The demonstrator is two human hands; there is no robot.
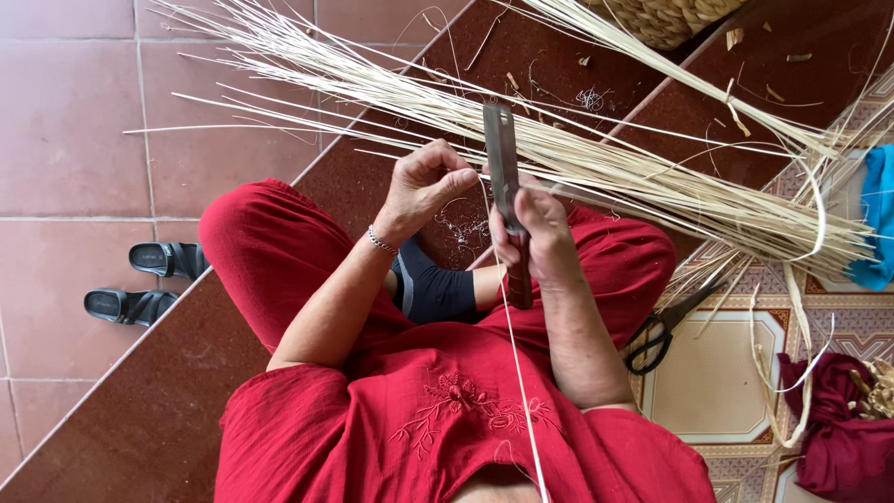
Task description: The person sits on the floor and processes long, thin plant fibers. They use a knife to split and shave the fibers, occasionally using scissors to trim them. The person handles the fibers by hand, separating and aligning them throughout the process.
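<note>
Pale cane strips (596, 163) fan across dark red steps as I look down from the head camera at a seated person in red clothing. Right hand (535, 233) is closed around the wooden handle of a flat-bladed knife (503, 177), its metal blade pointing away from the body and crossing the bundle. Left hand (424, 186) is curled, thumb pressed against fingers, pinching a single thin strip (517, 363) that runs back past the blade and down over the lap. A beaded bracelet (382, 242) circles the left wrist. Black-handled scissors (666, 326) lie just beside the right knee on the patterned tile floor (708, 382). Two black sandals (149, 279) sit on the plain pink tiles to the left, well apart from the work. A woven basket (666, 19) shows at the top edge, a blue cloth (875, 214) at the right edge, and a dark red cloth bundle (838, 428) at lower right. I see no packages, labels or signs here.
</note>
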